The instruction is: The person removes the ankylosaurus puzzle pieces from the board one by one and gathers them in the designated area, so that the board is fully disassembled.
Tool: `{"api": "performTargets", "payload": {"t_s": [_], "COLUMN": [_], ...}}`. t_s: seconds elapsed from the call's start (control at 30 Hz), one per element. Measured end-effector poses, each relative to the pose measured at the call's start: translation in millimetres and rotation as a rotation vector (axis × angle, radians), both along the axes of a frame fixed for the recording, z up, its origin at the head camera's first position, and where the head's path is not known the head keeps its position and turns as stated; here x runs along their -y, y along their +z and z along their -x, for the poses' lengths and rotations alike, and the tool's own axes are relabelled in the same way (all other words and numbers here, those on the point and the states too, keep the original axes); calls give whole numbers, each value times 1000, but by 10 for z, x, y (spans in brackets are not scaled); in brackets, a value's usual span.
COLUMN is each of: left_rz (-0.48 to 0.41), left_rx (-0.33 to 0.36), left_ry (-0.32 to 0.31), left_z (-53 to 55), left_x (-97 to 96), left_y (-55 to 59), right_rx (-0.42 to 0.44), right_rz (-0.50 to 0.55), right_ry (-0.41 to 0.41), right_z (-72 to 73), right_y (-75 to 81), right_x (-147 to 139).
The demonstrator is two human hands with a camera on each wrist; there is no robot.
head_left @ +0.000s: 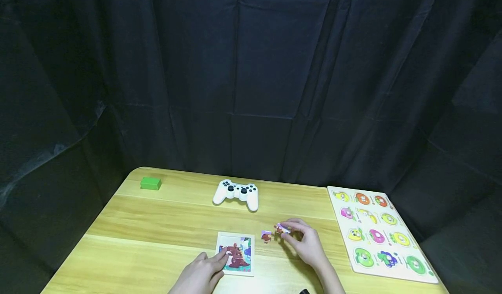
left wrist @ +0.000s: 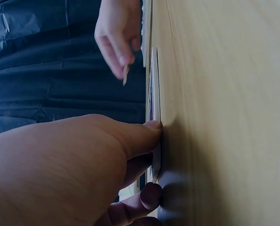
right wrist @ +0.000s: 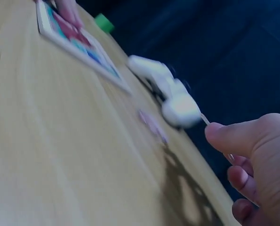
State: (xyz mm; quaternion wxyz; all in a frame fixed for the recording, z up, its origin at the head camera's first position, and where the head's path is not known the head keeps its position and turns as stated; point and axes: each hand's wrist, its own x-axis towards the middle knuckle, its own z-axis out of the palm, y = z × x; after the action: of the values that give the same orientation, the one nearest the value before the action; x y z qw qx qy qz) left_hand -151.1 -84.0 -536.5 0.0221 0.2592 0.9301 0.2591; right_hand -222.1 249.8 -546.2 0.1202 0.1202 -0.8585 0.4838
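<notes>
The held jigsaw piece [head_left: 282, 228] was off the desk [head_left: 157, 241], pinched at its edge between thumb and fingers of the right hand [head_left: 303, 239]; this grip was nearly closed, with only the piece's thickness between the tips. A loose jigsaw piece [head_left: 266, 236] lay just beside it, between that hand and the puzzle frame [head_left: 252, 255]. The frame lay flat, partly filled; the left hand [head_left: 201, 270] rested at its left side, fingers extended and touching, with no closed grip evident. Judged risks: an edge-only pinch could let the held piece twist or drop; a low pass could knock the loose piece; uneven left-hand pressure could skew the frame or lift fitted pieces. Farther out: white game controller [head_left: 236, 194] beyond the frame, knobbed fruit board [head_left: 392, 273] at right, green block [head_left: 150, 184] far left.
</notes>
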Motion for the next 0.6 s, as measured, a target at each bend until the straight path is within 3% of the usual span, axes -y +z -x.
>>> {"api": "performTargets", "payload": {"t_s": [0.2,0.6], "left_rz": [8,4], "left_rx": [-8,-4], "left_ry": [-4,-6], "left_z": [-6,-6], "left_x": [1,0], "left_y": [-6,-6], "right_rx": [-27,61], "right_rz": [-17,-123], "right_ry": [26,-6], "right_z": [-72,-26], "right_y": [-105,-149], "right_x": [-242,-104]}}
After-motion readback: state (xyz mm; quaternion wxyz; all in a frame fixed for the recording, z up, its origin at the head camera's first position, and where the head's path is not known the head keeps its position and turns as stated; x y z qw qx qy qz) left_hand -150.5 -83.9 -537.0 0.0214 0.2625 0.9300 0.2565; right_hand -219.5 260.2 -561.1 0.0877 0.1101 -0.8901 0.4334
